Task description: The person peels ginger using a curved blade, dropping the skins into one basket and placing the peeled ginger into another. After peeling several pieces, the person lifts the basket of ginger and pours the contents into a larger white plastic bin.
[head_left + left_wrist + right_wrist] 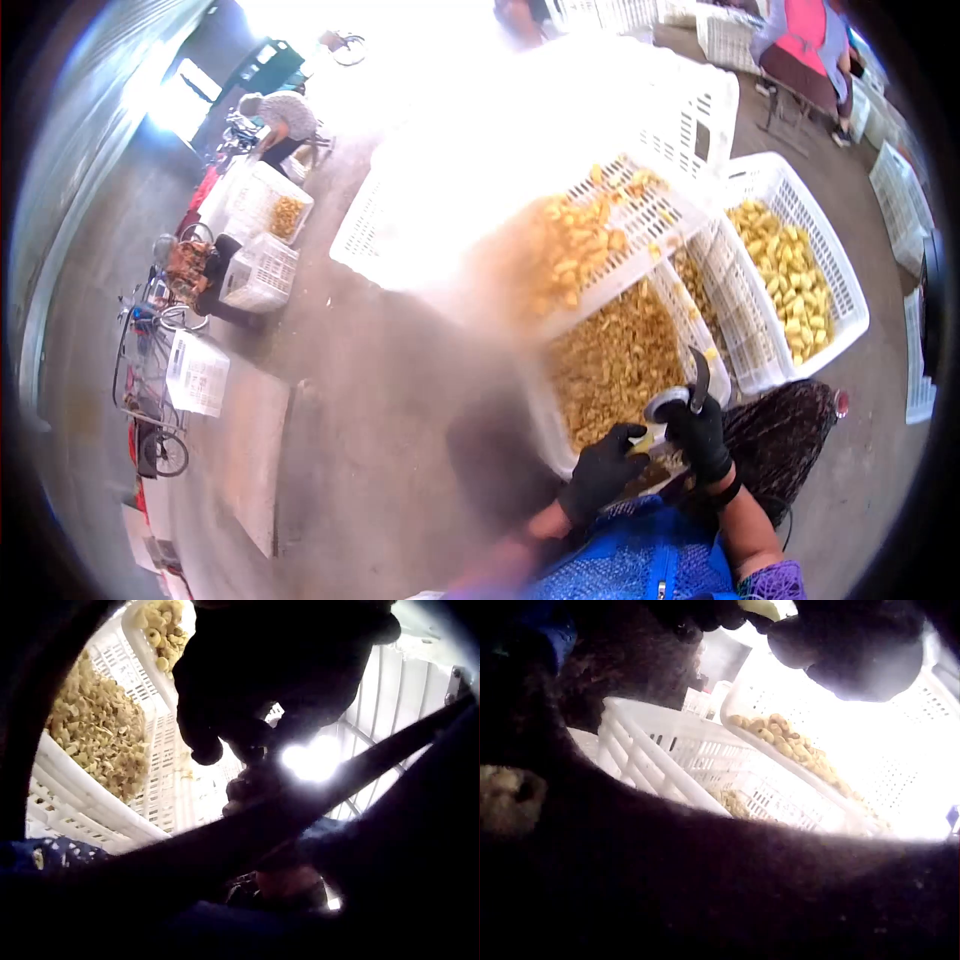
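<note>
Both hands wear dark gloves, close together over the near end of a white crate of brown-yellow scraps (620,360). My left hand (603,475) pinches a small yellow piece (642,443) between thumb and fingers. My right hand (700,435) grips a tool with a dark curved blade (700,378) pointing up and a round metal part (665,403) beside it. In the left wrist view the left hand (270,667) is a dark silhouette. A pale piece (759,607) shows at the dark fingers at the top of the right wrist view.
A tilted white basket (665,215) with yellow-orange pieces rests above the scraps. To its right stands a crate of peeled yellow pieces (785,280). Stacked white crates lie in glare beyond. People sit at the far left and at the upper right, where one wears pink (805,35).
</note>
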{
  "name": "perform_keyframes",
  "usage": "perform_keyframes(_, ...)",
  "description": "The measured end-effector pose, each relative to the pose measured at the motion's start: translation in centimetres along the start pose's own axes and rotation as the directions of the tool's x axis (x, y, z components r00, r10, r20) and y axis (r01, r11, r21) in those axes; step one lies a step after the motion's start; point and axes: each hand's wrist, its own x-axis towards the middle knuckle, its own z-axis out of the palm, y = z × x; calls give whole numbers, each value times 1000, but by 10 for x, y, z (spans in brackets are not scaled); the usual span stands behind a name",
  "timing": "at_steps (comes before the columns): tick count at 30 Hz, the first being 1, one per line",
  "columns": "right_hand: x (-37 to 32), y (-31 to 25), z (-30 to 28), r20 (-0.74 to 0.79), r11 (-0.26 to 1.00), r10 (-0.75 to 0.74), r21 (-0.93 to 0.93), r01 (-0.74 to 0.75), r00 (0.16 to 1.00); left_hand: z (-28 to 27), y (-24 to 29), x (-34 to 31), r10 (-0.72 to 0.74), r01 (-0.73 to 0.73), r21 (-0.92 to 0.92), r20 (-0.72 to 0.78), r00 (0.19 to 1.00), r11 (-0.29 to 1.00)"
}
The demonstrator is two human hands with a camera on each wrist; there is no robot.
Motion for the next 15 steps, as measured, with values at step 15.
perform_keyframes(15,-11,19,23,213,506,467,732,-456,858,-6,19,12,-83,64,-442,-23,996,895)
